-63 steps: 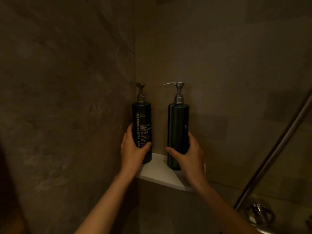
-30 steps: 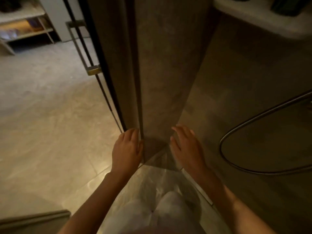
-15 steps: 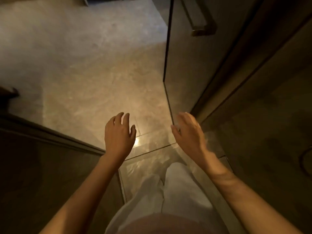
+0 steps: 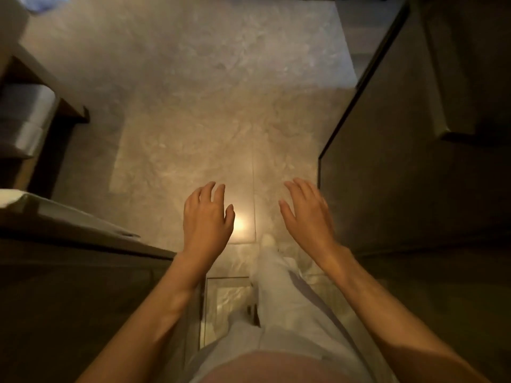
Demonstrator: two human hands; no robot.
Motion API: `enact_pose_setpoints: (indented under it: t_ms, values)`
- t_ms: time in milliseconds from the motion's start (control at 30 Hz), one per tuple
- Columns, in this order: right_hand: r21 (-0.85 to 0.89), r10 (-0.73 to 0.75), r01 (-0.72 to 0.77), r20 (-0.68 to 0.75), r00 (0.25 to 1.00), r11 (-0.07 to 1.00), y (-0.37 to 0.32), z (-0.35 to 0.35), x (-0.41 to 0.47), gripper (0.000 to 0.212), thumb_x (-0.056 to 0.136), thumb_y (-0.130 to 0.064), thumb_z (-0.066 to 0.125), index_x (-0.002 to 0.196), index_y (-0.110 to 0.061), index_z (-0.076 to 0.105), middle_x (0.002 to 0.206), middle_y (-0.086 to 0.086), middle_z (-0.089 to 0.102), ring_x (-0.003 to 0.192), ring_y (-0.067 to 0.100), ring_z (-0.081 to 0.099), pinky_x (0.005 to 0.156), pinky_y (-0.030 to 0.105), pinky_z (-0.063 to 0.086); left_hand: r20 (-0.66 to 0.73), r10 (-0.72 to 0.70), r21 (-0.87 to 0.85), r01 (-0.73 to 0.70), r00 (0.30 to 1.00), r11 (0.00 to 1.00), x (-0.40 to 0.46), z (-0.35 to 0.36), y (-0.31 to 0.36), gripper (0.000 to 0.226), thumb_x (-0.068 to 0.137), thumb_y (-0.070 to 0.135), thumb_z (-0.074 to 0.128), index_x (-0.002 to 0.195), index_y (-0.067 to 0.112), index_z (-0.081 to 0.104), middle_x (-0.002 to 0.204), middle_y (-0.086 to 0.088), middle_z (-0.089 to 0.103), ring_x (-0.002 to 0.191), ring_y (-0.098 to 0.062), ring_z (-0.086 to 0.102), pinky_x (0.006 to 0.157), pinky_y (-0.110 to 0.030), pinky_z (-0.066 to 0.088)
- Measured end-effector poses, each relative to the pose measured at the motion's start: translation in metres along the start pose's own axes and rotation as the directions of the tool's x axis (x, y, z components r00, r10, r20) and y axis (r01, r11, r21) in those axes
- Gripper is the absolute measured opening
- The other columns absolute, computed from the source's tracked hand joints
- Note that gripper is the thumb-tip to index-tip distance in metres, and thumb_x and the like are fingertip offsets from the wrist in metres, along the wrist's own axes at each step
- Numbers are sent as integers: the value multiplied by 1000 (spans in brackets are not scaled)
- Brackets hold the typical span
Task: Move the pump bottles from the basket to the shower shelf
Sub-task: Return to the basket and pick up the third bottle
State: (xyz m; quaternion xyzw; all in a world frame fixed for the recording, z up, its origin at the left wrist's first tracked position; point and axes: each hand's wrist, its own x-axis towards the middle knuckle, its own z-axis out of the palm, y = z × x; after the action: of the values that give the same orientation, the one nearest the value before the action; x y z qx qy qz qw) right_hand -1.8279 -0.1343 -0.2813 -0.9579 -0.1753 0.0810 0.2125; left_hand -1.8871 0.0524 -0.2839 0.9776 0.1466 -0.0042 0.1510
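Observation:
Neither pump bottle, the basket nor the shower shelf is in view. I look straight down at a pale stone floor. My left hand hovers palm down with its fingers apart and nothing in it. My right hand hovers level with it, a little to the right, also spread and holding nothing. Both forearms reach forward from the bottom of the frame, over my legs in light trousers.
A dark glass door with a bar handle stands at the right. A dark wall or panel with a pale top edge runs along the left. Wooden shelving with folded towels is at the far left.
Two seconds ago each hand gripped a dark pump bottle standing on the corner shelf. Both hands have let go, and my view has turned away and down to the floor outside the shower.

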Motion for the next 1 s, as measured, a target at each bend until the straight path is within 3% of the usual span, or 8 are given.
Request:
enact_pose_setpoints:
  t_ms: [233,433,667,867,1000]
  values:
    - [-33,-160,162,53,986,986,-14,-44,169,47,99,-30,41,141,-10,40,149,13,38,140,28,30,116,41,23,-52,-170,56,173,984,983,127,-33,-4,46,92,29,47,134,9,43,139,-13,47,128,-31,40,106,-42,30]
    - [-23,-276,284,168,946,959,-44,-31,255,47,98,-30,42,140,-8,41,147,14,40,139,29,31,115,39,23,-55,-375,29,377,925,926,187,-42,-36,47,91,28,48,133,9,43,137,-14,48,127,-32,40,105,-42,29]
    - [-12,-419,448,329,846,894,-111,22,359,46,98,-31,42,139,-10,42,146,13,41,137,28,32,114,38,24,-64,-546,-71,542,836,838,251,-52,-106,47,92,26,48,134,8,43,138,-15,47,124,-32,42,105,-42,30]
    - [4,-569,600,322,757,800,-216,57,482,40,97,-26,45,131,-4,49,134,16,51,128,33,41,108,40,31,-133,-651,-108,642,747,759,326,-79,-203,47,92,28,47,134,8,43,136,-14,48,124,-31,41,106,-40,27]
    - [40,-687,715,321,652,698,-288,75,540,40,97,-28,44,130,-6,50,132,15,53,127,32,44,107,41,34,-178,-694,-83,692,697,717,364,-111,-253,48,92,32,45,135,11,42,137,-13,47,126,-29,40,107,-39,27]
